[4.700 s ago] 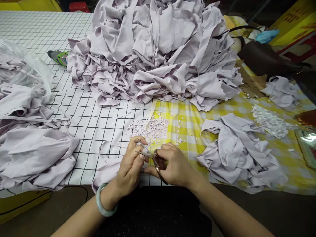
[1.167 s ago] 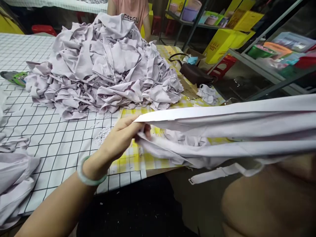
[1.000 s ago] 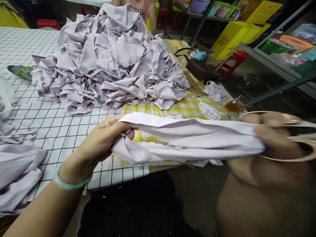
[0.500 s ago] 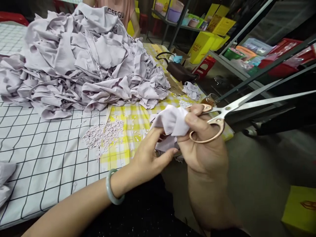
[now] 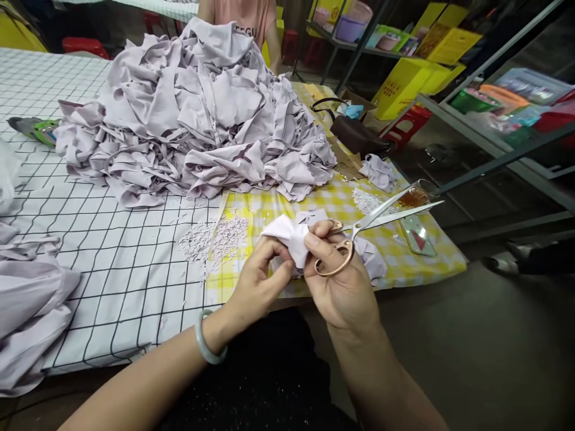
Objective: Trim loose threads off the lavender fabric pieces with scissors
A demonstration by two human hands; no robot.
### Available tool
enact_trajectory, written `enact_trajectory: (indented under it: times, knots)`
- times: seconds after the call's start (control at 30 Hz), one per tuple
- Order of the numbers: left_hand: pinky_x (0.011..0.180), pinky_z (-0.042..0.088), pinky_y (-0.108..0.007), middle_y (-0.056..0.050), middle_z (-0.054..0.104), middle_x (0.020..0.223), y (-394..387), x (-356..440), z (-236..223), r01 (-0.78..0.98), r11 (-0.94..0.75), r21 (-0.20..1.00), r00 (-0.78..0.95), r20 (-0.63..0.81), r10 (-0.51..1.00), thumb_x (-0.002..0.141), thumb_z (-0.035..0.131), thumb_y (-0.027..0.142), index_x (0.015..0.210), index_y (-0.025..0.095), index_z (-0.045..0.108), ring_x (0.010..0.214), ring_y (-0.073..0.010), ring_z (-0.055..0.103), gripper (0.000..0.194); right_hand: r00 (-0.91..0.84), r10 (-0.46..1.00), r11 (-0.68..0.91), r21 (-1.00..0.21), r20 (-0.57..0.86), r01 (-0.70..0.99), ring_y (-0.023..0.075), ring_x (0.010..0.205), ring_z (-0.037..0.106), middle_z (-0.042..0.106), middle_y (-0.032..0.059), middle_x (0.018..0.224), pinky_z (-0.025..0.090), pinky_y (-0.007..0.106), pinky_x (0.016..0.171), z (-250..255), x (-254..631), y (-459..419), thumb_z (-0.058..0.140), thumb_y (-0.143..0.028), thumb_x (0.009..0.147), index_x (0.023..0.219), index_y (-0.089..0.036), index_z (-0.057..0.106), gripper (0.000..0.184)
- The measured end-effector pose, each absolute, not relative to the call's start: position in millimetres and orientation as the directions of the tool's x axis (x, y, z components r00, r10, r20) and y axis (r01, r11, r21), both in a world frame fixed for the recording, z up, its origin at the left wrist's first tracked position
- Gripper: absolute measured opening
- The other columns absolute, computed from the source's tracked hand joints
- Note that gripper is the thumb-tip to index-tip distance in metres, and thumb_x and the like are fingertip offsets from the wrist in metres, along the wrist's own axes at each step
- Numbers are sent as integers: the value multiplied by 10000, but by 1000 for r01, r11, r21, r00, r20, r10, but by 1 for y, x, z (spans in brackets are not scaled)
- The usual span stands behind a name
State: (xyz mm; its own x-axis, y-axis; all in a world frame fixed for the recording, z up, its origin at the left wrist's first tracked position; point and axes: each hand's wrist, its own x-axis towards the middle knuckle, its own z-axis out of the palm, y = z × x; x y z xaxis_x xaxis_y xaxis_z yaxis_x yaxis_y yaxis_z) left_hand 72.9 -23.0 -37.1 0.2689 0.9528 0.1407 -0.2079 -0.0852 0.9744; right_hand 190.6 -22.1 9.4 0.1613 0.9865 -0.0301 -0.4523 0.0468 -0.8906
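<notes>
Near centre, pinches lilac cloth (image 5: 296, 240) in right hand (image 5: 344, 287), bunched now, no longer stretched; curls left hand (image 5: 257, 284) against it, impossible to tell if gripping. Angles scissors (image 5: 356, 228) toward 2 o'clock, off the cloth, so isn't cutting. Faces clippings (image 5: 231, 235) at 9, fabric heap (image 5: 211, 120) at 11.
</notes>
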Motion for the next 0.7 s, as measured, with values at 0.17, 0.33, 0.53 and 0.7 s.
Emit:
enact_trajectory:
  times: [0.17,0.33,0.53,0.7]
  knots:
    - [788,462,-296,-19,559,883,-21,68,-35,-376,194,906,468,5,884,858,730,343,932,181,534,836,-151,544,265,228,972,64,-879,-51,-473,93,819,622,573,-45,849,563,192,770,9,190,-16,811,-181,718,812,-241,629,213]
    - [640,419,-253,0,577,754,-28,50,-34,-382,364,849,541,-113,833,920,668,378,850,164,553,657,-104,523,253,269,958,45,-878,-97,-476,100,749,610,580,-49,804,555,197,680,-3,199,-6,839,-192,658,775,-239,611,260]
    - [464,178,-214,66,394,621,-31,20,-17,-303,496,814,626,-222,747,943,618,361,960,135,642,489,-48,261,228,177,982,104,-963,61,-247,155,883,658,635,-26,877,555,324,877,-23,219,-11,866,-289,717,854,-246,610,294]
    - [458,157,-224,80,293,574,-26,2,0,-271,476,836,645,-209,735,966,543,404,867,147,619,491,-66,194,286,-140,964,232,-973,228,9,263,1152,641,718,29,1072,432,465,1110,-46,197,-23,905,-256,642,830,-255,613,348]
